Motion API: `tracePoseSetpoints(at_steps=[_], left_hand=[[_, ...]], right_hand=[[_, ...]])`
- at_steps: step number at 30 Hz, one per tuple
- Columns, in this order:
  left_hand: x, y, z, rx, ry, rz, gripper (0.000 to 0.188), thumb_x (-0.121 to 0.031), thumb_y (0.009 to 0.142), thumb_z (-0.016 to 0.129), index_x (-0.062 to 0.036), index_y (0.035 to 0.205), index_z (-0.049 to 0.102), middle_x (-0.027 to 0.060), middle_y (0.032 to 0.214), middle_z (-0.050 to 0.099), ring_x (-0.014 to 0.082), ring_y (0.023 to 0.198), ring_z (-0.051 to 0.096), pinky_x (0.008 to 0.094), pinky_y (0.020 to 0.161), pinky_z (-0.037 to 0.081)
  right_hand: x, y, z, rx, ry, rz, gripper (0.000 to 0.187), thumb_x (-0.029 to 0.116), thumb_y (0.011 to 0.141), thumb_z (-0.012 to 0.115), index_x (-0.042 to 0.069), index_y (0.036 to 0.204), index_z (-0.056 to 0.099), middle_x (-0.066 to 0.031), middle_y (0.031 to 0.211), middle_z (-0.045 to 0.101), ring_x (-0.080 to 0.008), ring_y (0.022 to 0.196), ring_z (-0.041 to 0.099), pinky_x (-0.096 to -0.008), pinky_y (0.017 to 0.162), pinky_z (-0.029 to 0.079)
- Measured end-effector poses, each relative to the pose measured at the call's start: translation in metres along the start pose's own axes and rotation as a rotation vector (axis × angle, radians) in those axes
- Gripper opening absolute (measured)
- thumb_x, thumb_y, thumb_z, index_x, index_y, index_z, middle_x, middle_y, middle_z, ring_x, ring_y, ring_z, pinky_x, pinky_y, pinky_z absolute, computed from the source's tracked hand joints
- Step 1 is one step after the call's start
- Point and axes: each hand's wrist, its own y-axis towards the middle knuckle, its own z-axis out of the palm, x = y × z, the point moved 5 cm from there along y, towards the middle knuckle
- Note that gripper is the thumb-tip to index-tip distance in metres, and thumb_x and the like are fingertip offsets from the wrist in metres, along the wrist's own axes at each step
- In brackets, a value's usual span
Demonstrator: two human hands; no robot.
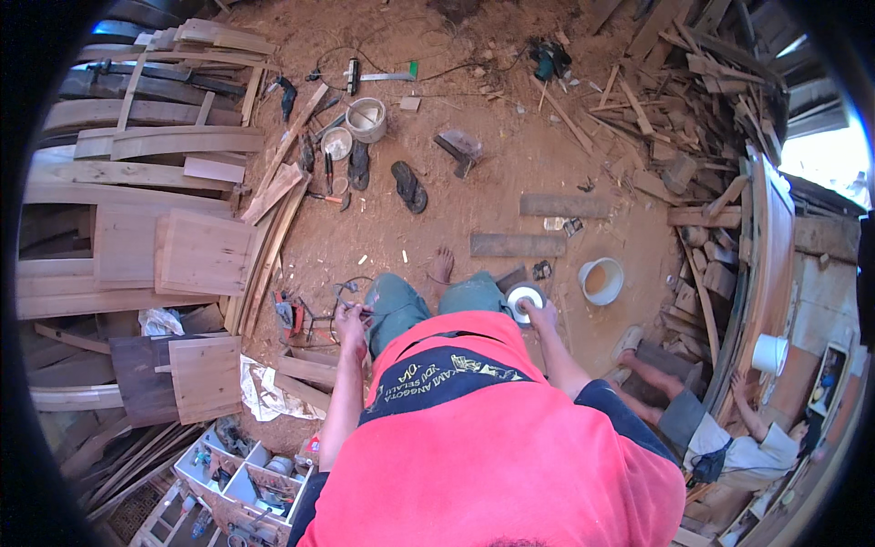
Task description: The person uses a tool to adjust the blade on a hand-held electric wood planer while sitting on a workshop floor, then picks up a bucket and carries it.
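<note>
My right hand [541,316] is closed on the near right edge of a white round roll [525,294] with a pale grey centre, beside my right knee. To the left of my other knee, my left hand [353,322] has its fingers pinched together. A thin dark loop [347,288] shows just beyond those fingertips; whether they grip it is too small to tell. A red and black clamp-like tool [291,314] lies on the ground left of this hand. Beyond the roll are a small dark object [542,270] and a flat grey board [518,245].
A white bucket [602,281] stands to the right, another bucket [366,119] ahead near sandals [409,187] and tools. Wooden panels [208,252] are stacked at left, above a divided toolbox [246,479]. Scrap wood [702,173] piles up at right, where another person [729,447] works beside a long panel.
</note>
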Motion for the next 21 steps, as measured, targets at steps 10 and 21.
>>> tracePoseSetpoints(at_steps=[10,21], left_hand=[[-0.147,0.109,-0.005,-0.21,-0.025,0.17,0.012,-0.023,0.099,0.051,-0.0113,0.096,0.049,-0.0007,0.067,0.049,0.0115,0.059,0.054,0.0293,0.056,0.047],[-0.233,0.207,-0.055,-0.242,-0.004,-0.025,0.013,-0.025,0.097,0.054,-0.0134,0.099,0.049,-0.0011,0.069,0.05,0.0117,0.062,0.053,0.0325,0.06,0.048]], right_hand=[[0.31,0.069,0.041,0.108,0.034,-0.431,0.068,0.043,0.06,0.081,0.001,0.111,0.066,-0.0209,0.108,0.068,-0.0313,0.101,0.065,-0.04,0.088,0.05],[0.457,0.127,0.093,0.119,0.11,-0.329,0.056,0.029,0.066,0.083,0.002,0.111,0.064,-0.0099,0.098,0.068,-0.0205,0.08,0.068,-0.0363,0.053,0.059]])
